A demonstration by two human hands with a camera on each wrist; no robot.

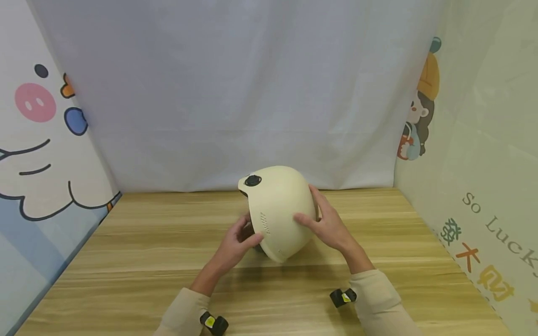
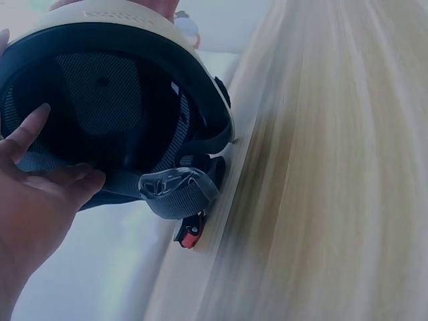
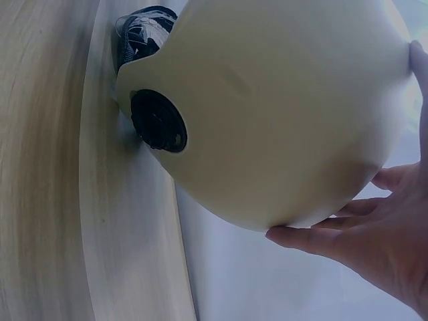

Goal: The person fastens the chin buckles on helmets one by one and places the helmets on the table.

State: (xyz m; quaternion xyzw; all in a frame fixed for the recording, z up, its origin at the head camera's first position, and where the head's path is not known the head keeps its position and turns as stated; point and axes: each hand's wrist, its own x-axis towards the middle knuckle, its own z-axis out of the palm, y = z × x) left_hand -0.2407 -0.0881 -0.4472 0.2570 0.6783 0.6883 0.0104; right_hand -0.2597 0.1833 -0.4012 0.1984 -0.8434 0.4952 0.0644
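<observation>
A cream helmet [image 1: 277,205] is tilted on its side between both hands, its opening facing left; whether it touches the table I cannot tell. My left hand [image 1: 235,245] grips the rim, thumb outside and fingers at the opening. In the left wrist view, the dark lining [image 2: 100,93] shows, with a grey chin strap [image 2: 177,197] and a red-and-black buckle [image 2: 192,232] hanging out. Fingers of my right hand [image 1: 332,228] curve round the smooth shell, holding it from the right. A round black fitting [image 3: 159,120] sits on the shell's side.
The wood-grain table [image 1: 159,256] spreads around the helmet. Behind it hangs a pale curtain [image 1: 235,93]. Cartoon-printed walls stand at the left [image 1: 38,154] and right [image 1: 475,140]. Each sleeve carries a small black wrist device.
</observation>
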